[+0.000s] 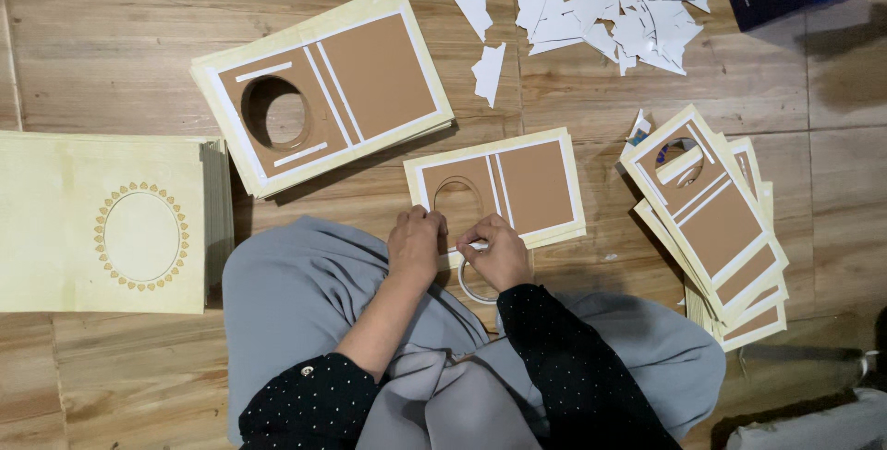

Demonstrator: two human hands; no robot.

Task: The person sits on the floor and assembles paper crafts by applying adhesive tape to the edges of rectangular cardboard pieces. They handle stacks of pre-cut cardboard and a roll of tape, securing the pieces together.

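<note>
Your left hand (416, 242) and right hand (499, 251) are both pressing on the near edge of a brown card (499, 187) lying on the floor (111, 34) just ahead of your knees. Left fingers (427, 220) are curling narrow; right fingers are pinching a white strip (478, 246). 3 card stacks (323, 90) are lying around.

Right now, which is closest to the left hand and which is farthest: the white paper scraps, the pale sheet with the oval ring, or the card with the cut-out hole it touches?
1. Card with the cut-out hole, under the left hand.
2. Pale sheet with the oval ring, far left.
3. White paper scraps, top right.
</note>
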